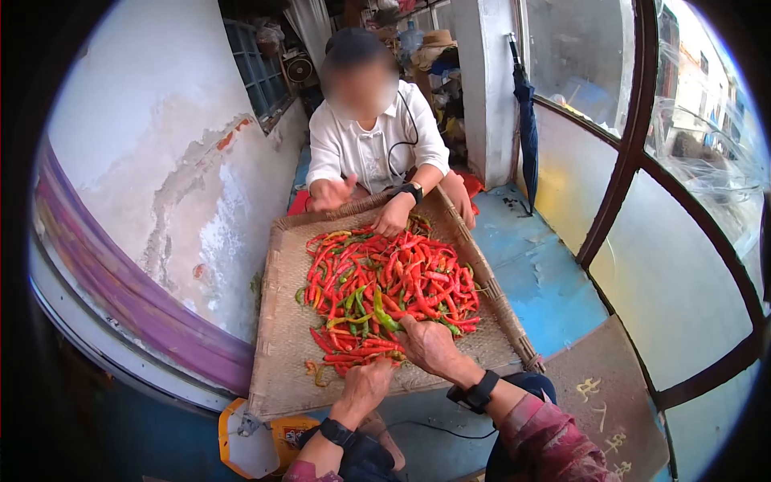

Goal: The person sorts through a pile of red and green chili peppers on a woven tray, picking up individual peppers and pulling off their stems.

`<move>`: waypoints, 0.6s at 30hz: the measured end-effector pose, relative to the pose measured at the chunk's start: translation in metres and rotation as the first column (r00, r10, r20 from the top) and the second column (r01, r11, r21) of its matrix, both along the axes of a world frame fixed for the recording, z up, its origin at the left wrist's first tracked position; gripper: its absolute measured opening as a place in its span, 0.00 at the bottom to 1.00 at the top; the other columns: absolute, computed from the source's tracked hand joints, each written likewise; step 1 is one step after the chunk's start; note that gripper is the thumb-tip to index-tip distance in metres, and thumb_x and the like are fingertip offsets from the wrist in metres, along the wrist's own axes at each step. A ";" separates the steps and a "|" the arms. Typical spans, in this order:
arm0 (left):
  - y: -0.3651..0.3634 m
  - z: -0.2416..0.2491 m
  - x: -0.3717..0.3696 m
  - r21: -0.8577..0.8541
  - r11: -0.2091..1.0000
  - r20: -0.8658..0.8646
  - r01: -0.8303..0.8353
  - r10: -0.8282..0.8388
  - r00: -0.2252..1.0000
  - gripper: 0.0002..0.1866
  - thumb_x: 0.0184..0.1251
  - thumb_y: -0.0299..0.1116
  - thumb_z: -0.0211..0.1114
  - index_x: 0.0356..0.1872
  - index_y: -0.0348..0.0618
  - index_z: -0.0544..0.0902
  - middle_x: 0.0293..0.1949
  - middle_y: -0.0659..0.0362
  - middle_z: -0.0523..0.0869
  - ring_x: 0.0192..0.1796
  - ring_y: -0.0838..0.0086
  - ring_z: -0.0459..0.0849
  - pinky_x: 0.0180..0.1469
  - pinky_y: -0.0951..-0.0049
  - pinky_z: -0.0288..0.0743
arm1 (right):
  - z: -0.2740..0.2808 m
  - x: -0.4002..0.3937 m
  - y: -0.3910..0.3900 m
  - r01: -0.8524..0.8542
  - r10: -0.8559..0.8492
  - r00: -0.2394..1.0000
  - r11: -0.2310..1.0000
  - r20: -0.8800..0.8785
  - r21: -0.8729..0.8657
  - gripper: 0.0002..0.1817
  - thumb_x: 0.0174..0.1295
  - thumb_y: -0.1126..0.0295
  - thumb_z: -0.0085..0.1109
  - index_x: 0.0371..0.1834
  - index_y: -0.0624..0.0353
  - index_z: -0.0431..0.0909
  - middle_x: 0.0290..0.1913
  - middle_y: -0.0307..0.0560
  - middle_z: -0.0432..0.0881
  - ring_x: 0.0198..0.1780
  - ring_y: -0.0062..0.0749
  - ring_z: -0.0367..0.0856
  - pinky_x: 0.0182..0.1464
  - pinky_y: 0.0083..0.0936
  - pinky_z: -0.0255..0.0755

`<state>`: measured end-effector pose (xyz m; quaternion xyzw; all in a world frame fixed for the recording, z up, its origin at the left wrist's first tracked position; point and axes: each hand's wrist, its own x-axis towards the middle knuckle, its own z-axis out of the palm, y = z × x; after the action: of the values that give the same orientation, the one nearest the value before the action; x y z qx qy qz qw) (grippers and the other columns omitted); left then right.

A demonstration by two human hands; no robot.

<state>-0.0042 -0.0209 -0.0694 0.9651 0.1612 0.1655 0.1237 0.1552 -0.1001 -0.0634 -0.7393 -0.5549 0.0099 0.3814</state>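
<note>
A woven tray holds a heap of red peppers with some green and yellow ones among them. At the near edge of the heap, my left hand has its fingers curled down at the red peppers; its fingertips are hidden. To its right, my right hand reaches over the heap with bent fingers beside a green pepper. Whether it grips that pepper is unclear. Both wrists wear black bands.
Across the tray sits a person in a white shirt, one hand on the peppers, the other raised. A yellow box stands below the tray's near left corner. A dark umbrella leans by the pillar at right.
</note>
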 end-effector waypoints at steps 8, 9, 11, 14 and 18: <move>0.005 -0.026 -0.001 -0.054 0.997 -0.116 0.050 -0.056 0.992 0.04 0.59 0.25 0.54 0.32 0.38 0.76 0.28 0.49 0.82 0.31 0.52 0.83 0.31 0.57 0.76 | 0.000 0.007 0.000 0.050 -0.050 0.999 0.999 -0.006 0.015 0.09 0.59 0.67 0.57 0.33 0.60 0.69 0.20 0.58 0.76 0.23 0.54 0.79 0.23 0.43 0.71; 0.009 -0.024 -0.001 -0.033 0.993 0.005 0.111 -0.110 0.994 0.06 0.58 0.23 0.53 0.35 0.38 0.77 0.30 0.49 0.81 0.35 0.52 0.82 0.36 0.57 0.76 | -0.002 0.011 0.003 0.061 -0.061 0.998 0.998 0.022 0.031 0.08 0.59 0.67 0.57 0.34 0.59 0.70 0.21 0.58 0.76 0.24 0.54 0.79 0.24 0.43 0.71; 0.018 -0.015 -0.004 0.020 0.994 0.087 0.109 -0.110 0.990 0.10 0.58 0.22 0.51 0.40 0.38 0.78 0.36 0.49 0.80 0.43 0.52 0.79 0.46 0.58 0.74 | -0.006 0.023 0.003 0.082 -0.084 0.995 0.996 0.061 0.029 0.08 0.59 0.67 0.56 0.35 0.59 0.71 0.22 0.58 0.77 0.25 0.54 0.79 0.27 0.44 0.72; 0.036 0.023 -0.003 0.022 0.998 0.254 -0.053 0.046 0.966 0.11 0.60 0.22 0.51 0.43 0.38 0.77 0.44 0.48 0.78 0.52 0.53 0.75 0.55 0.57 0.68 | -0.005 0.041 0.005 0.141 -0.143 0.990 0.988 0.018 0.055 0.08 0.59 0.66 0.56 0.35 0.59 0.72 0.19 0.59 0.77 0.24 0.54 0.80 0.26 0.47 0.73; 0.062 0.050 0.001 0.054 0.954 0.397 -0.294 0.249 0.883 0.16 0.62 0.25 0.55 0.51 0.37 0.74 0.53 0.46 0.74 0.58 0.53 0.72 0.61 0.60 0.65 | -0.002 0.061 0.009 0.192 -0.184 0.980 0.975 -0.079 0.113 0.10 0.60 0.66 0.56 0.35 0.63 0.76 0.22 0.62 0.78 0.27 0.57 0.80 0.31 0.46 0.73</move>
<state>-0.0028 0.0412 -0.0192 0.8868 0.2578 0.3765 0.0737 0.2162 -0.0908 -0.0651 -0.7633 -0.4688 -0.0346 0.4431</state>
